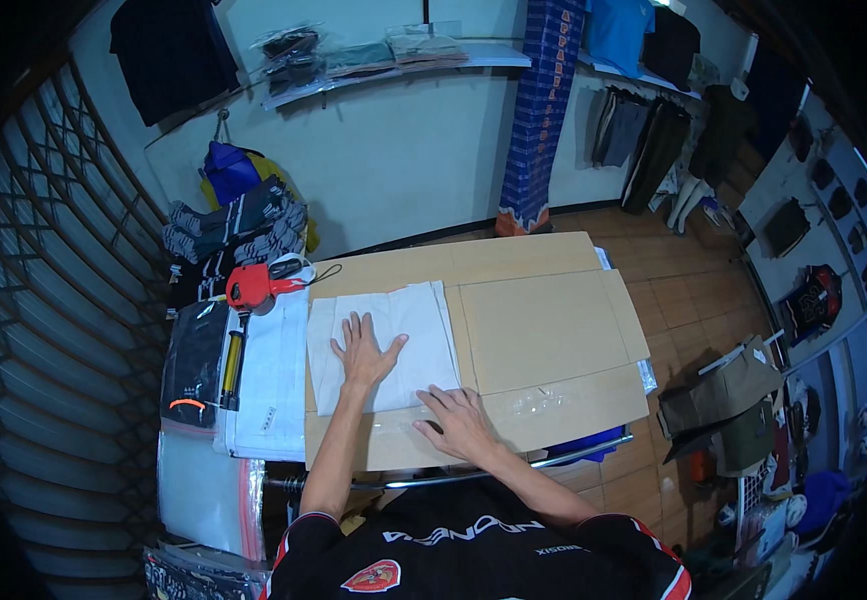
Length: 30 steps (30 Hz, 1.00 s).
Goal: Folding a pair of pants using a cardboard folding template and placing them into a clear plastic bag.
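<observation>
A folded white cloth (411, 315), its kind of garment not clear, lies flat on a large sheet of cardboard (546, 330). My left hand (364, 352) is spread palm down on the middle of the cloth, fingers apart. At the cloth's lower right corner rests my right hand (459, 424), its fingertips on the cloth's edge and the palm over the cardboard. Neither hand grips anything. Pen-like lines and strips of clear tape mark the cardboard to the right of the cloth.
Left of the cardboard are a red price labeller (257, 289), a yellow and black cutter knife (233, 367), a dark packaged item (193, 360) and clear plastic bags (200, 480). Folded clothes (242, 225) are piled behind. A metal rail (441, 480) runs along the front edge.
</observation>
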Tool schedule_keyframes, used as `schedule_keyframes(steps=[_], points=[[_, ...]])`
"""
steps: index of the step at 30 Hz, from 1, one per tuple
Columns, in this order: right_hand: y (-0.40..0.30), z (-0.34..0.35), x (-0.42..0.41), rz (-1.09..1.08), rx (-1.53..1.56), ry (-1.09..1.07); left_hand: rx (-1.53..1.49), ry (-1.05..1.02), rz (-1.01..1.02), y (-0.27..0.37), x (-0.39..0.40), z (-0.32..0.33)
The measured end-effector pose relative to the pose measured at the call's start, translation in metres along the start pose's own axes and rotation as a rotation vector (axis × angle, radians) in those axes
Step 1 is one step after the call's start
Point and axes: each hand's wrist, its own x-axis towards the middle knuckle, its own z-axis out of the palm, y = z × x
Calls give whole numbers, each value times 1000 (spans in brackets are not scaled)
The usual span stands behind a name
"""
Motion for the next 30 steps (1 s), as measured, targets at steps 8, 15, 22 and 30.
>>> schedule_keyframes(steps=[8, 15, 22, 30], points=[[43, -15, -15, 221, 343, 279, 1, 55, 109, -8, 1, 6], [57, -13, -11, 295, 296, 347, -159, 167, 132, -22, -11, 3], [35, 0, 23, 148, 242, 249, -634, 480, 113, -15, -115, -33], [2, 26, 93, 6, 12, 99, -290, 956, -342, -145, -200, -57]])
